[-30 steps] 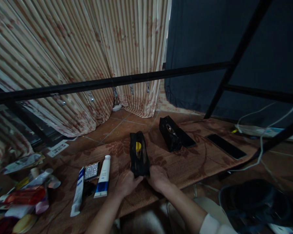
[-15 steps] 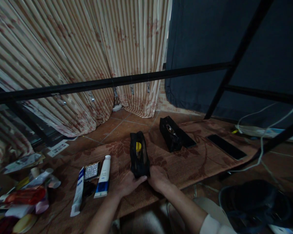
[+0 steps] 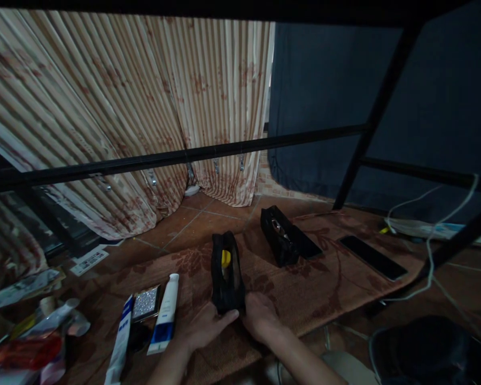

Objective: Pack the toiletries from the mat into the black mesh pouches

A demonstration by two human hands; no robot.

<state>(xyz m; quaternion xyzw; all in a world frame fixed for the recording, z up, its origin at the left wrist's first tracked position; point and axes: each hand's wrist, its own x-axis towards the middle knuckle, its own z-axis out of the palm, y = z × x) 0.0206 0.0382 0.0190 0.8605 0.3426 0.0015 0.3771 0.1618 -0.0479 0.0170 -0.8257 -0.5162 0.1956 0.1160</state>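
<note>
A small black zip pouch stands unzipped on the patterned brown cloth, with a yellow item showing inside. My left hand grips its near left corner, the thumb lying across the near end. On the near right corner, my right hand is closed, its fingertips hidden against the fabric. To the left lie a white and blue tube, a glittery square compact, a round black item and another blue and white tube. A second black pouch sits beyond my right hand.
A dark phone lies at the right of the cloth. Bottles and cosmetics are heaped at the left. A black metal rail crosses before the striped curtain. A white cable hangs at the right, above a dark cap.
The view has tilted upward, so everything appears lower in the picture. Both hands stay at the near end of the black pouch, which keeps its place on the cloth.
</note>
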